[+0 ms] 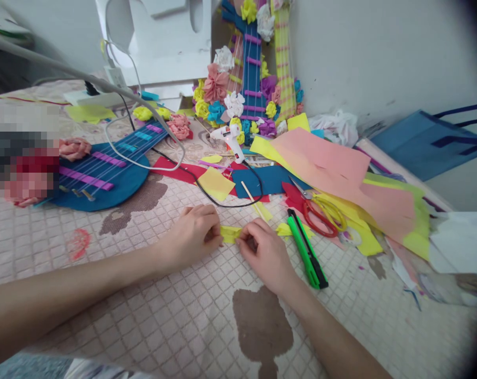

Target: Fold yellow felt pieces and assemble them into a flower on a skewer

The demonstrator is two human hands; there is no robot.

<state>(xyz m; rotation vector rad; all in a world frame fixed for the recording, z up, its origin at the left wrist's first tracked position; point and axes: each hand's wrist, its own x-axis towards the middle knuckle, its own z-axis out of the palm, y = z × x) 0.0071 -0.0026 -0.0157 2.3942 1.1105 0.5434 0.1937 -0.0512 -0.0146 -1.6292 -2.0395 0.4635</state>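
My left hand (193, 234) and my right hand (264, 252) meet over the quilted cloth (151, 316). Between them lies a small yellow paper strip (230, 233). Both hands pinch it, the left at its left end and the right at its right end, fingers curled closed. A green utility knife (307, 250) lies just right of my right hand. Red-and-yellow scissors (321, 213) rest beyond it on the loose paper. A thin wooden stick (251, 196) lies a little beyond the strip.
A blue paper guitar (104, 173) lies at the left, and a flower-covered one (250, 73) stands against the wall. A white glue gun (231, 139) with a black cord sits behind pink, yellow and blue paper sheets (325, 163). A blue bag (423, 139) is at the right.
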